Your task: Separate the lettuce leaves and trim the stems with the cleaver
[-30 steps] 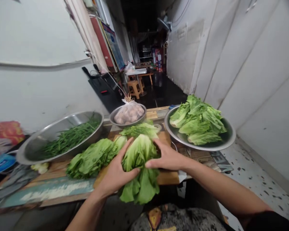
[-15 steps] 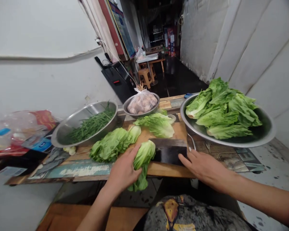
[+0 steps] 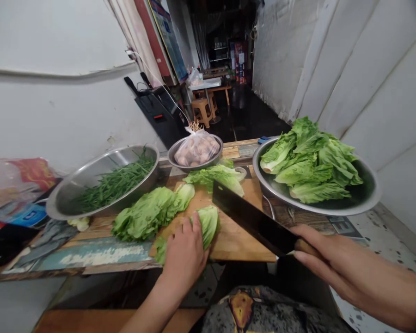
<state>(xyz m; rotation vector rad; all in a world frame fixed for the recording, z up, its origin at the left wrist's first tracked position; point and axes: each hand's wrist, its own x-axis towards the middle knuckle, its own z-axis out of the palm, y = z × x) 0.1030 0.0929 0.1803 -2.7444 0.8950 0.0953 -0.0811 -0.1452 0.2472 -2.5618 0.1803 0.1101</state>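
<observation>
Lettuce (image 3: pixel 210 225) under palm-down left hand (image 3: pixel 186 247), cleaver (image 3: pixel 254 221) aslant in right hand (image 3: pixel 343 261).

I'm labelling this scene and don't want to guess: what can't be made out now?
All in the head view:
- Part of the held lettuce: covered by the left hand.
- Much of the cleaver handle: wrapped by the right hand.
- Plastic packaging: cut off by the left edge.
- Print on the far boxes: too small.

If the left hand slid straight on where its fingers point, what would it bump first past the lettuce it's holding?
The left hand would probably meet the back lettuce on the cutting board, though depth is unclear and it might brush the left lettuce instead.
</observation>
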